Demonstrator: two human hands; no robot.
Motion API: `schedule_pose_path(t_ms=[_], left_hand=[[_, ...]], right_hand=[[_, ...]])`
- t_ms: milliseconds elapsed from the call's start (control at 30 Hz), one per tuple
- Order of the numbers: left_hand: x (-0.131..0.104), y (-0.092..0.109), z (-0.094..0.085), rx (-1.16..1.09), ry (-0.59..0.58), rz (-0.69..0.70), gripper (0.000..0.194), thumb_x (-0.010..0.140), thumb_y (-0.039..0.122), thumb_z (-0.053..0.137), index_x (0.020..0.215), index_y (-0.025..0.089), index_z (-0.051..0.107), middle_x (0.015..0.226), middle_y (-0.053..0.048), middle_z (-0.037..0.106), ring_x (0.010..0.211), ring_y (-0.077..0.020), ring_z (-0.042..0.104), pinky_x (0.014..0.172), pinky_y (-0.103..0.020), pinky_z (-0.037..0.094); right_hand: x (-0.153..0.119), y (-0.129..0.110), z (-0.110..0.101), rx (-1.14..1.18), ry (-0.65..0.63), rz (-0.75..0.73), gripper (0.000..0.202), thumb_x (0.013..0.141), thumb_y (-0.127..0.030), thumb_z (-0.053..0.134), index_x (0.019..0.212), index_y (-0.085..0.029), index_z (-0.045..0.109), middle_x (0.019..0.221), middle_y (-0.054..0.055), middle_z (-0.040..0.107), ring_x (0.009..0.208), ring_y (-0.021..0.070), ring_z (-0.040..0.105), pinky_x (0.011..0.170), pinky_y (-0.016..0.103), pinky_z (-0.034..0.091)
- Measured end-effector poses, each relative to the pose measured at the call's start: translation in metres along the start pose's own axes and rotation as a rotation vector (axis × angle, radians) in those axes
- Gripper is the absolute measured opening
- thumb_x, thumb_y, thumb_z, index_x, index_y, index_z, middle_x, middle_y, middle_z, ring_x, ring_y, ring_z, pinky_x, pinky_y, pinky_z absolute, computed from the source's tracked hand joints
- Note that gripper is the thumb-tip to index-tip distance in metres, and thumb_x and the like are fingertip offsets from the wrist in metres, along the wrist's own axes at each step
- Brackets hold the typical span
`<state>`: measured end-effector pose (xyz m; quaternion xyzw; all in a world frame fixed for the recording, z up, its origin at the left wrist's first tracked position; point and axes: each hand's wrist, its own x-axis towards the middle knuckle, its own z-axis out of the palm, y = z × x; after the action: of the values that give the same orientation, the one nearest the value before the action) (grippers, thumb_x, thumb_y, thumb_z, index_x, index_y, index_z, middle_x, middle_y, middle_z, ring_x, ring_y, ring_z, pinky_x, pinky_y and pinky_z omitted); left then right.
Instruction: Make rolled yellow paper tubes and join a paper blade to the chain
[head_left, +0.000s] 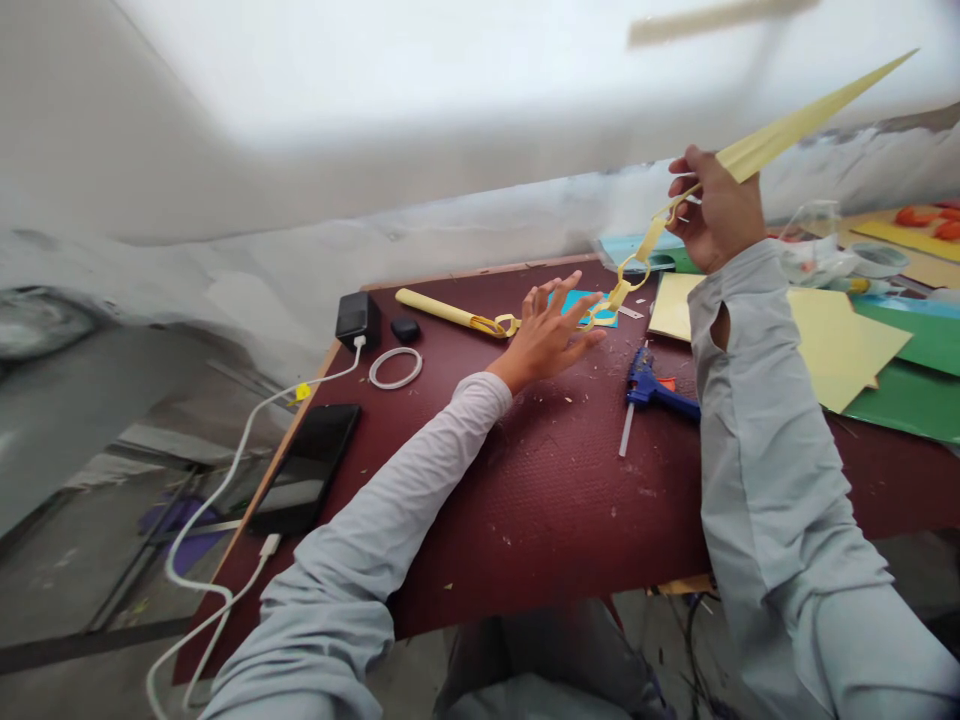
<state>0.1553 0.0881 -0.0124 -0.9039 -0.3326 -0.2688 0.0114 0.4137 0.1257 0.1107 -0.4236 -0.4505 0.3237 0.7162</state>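
Note:
My right hand [716, 205] is raised at the upper right, its fingers curled round one end of a yellow paper chain [651, 240]. A pointed, folded yellow paper cone [810, 122] sticks out past that hand to the upper right. The chain slopes down to the tabletop, where my left hand [546, 330] is spread over its lower links with the fingers apart. Left of that hand a rolled yellow paper cone [439, 310] lies on the table, joined to the chain's other end. My left hand hides part of the links.
On the dark red table [555, 500] lie a blue glue gun [646, 385], a phone [307, 470] on a white cable, a black charger [358, 318] and a white ring [395, 368]. Yellow sheets [840, 340] and green sheets [911, 400] are at the right, beside a tape roll [879, 260].

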Motion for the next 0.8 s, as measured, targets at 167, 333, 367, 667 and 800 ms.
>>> schedule_pose_path(t_ms=[167, 333, 367, 667, 800], left_hand=[[0.002, 0.005, -0.003, -0.033, -0.035, 0.01, 0.06, 0.101, 0.07, 0.047, 0.15, 0.036, 0.055, 0.175, -0.01, 0.021, 0.158, -0.0395, 0.022, 0.125, -0.066, 0.015], [0.005, 0.007, -0.018, -0.065, 0.079, 0.006, 0.06, 0.103, 0.064, 0.047, 0.155, 0.034, 0.049, 0.172, -0.012, 0.028, 0.155, -0.0363, 0.028, 0.124, -0.062, 0.023], [0.005, 0.008, -0.022, -0.067, 0.104, 0.014, 0.061, 0.104, 0.063, 0.047, 0.157, 0.034, 0.046, 0.171, -0.012, 0.029, 0.154, -0.0357, 0.029, 0.125, -0.061, 0.024], [0.006, 0.009, -0.033, -0.038, 0.165, 0.05, 0.062, 0.104, 0.065, 0.045, 0.159, 0.035, 0.044, 0.171, -0.011, 0.028, 0.152, -0.0357, 0.032, 0.124, -0.059, 0.026], [0.005, 0.014, -0.042, -0.053, 0.209, 0.07, 0.063, 0.105, 0.066, 0.04, 0.16, 0.037, 0.042, 0.171, -0.01, 0.028, 0.15, -0.0348, 0.036, 0.123, -0.058, 0.028]], right_hand=[[-0.01, -0.012, 0.015, -0.034, -0.051, -0.035, 0.019, 0.088, -0.039, 0.077, 0.077, -0.027, 0.067, 0.069, -0.003, 0.06, 0.054, 0.0088, 0.042, 0.046, 0.027, 0.039], [-0.018, -0.025, 0.024, -0.044, -0.088, -0.079, 0.02, 0.088, -0.042, 0.078, 0.078, -0.028, 0.069, 0.072, -0.001, 0.062, 0.054, 0.0093, 0.042, 0.044, 0.029, 0.041], [-0.019, -0.027, 0.026, -0.051, -0.105, -0.088, 0.02, 0.088, -0.043, 0.078, 0.078, -0.028, 0.069, 0.072, -0.001, 0.062, 0.054, 0.0093, 0.042, 0.044, 0.028, 0.041], [-0.026, -0.028, 0.046, -0.052, -0.176, -0.131, 0.021, 0.086, -0.036, 0.083, 0.078, -0.024, 0.067, 0.078, 0.002, 0.068, 0.058, 0.0114, 0.051, 0.044, 0.026, 0.039], [-0.03, -0.026, 0.05, -0.127, -0.22, -0.132, 0.022, 0.088, -0.037, 0.081, 0.079, -0.024, 0.067, 0.077, 0.001, 0.067, 0.055, 0.0098, 0.05, 0.045, 0.026, 0.042]])
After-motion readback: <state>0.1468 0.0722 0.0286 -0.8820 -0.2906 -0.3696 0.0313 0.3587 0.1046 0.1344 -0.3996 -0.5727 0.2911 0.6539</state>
